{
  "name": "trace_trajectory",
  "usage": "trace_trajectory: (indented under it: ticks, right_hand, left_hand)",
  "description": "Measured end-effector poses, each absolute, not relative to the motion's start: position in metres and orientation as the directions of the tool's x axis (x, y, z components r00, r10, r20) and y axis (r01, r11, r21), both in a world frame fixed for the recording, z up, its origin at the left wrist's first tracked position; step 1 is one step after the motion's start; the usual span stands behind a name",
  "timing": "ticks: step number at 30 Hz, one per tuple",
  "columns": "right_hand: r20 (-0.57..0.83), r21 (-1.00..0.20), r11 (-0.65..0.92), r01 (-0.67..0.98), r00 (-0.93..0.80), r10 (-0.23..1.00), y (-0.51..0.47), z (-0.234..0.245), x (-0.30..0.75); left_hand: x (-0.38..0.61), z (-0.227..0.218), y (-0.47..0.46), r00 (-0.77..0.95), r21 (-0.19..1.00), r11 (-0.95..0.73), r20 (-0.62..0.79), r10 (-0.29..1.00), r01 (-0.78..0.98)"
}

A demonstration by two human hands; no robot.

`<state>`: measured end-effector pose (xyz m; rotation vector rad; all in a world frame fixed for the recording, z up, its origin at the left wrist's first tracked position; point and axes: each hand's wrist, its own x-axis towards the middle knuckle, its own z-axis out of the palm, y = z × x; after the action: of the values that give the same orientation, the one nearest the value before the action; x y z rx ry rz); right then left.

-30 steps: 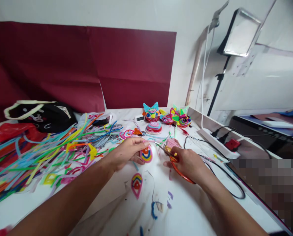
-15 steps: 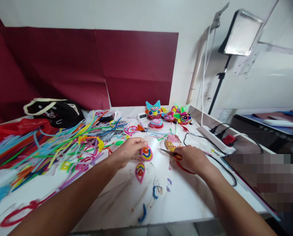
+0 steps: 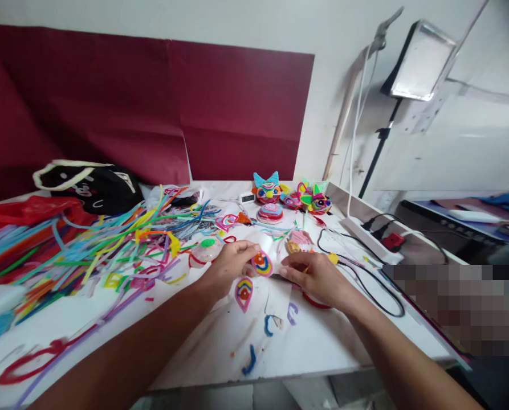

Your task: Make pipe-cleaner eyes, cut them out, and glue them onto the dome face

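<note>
My left hand (image 3: 232,265) pinches a teardrop-shaped fuzzy piece (image 3: 263,265) of coiled pipe cleaner, with pink, yellow and blue bands and an orange centre. A similar eye-like piece (image 3: 244,294) lies on the table just below it. Close to the held piece, my right hand (image 3: 312,274) is curled, its fingertips near the piece's right edge. A little yellow shows between its fingers; what it holds is mostly hidden. Under that hand a red loop (image 3: 316,302) sticks out, and a yellow part (image 3: 333,258) with a black cable shows behind the knuckles.
Loose pipe cleaners (image 3: 104,239) spread over the left. Finished fuzzy figures (image 3: 267,191) stand at the back beside a small digital clock (image 3: 246,198). Blue scraps (image 3: 249,360) lie near the front edge. A power strip (image 3: 374,239) with cables runs along the right.
My right hand has moved left toward the held piece, and the scissors blade that stuck out from it is no longer visible. My left hand has shifted slightly right with the piece.
</note>
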<state>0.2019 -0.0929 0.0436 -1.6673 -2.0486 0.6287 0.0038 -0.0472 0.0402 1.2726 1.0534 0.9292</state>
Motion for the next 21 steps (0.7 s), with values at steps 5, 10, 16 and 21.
trace_trajectory:
  ticks: [5, 10, 16, 21]
  right_hand:
    - [-0.022, -0.871, 0.106, 0.48, -0.254, 0.967, -0.085, 0.036, 0.18]
    - [-0.097, -0.952, -0.018, 0.306, -0.244, 0.965, -0.079, 0.036, 0.178]
    - [-0.152, -0.957, -0.074, 0.282, -0.267, 0.952, -0.075, 0.032, 0.193]
    - [-0.224, -0.936, -0.123, 0.329, -0.288, 0.931, -0.087, 0.031, 0.215]
  left_hand:
    - [0.006, 0.038, -0.048, 0.269, 0.995, 0.095, -0.092, 0.959, 0.001]
    - [0.004, 0.037, -0.05, 0.273, 0.99, 0.14, -0.136, 0.952, 0.003]
    - [0.001, 0.029, -0.049, 0.354, 0.978, 0.197, -0.206, 0.912, 0.063]
    - [-0.007, 0.022, -0.047, 0.344, 0.98, 0.048, -0.115, 0.932, 0.195]
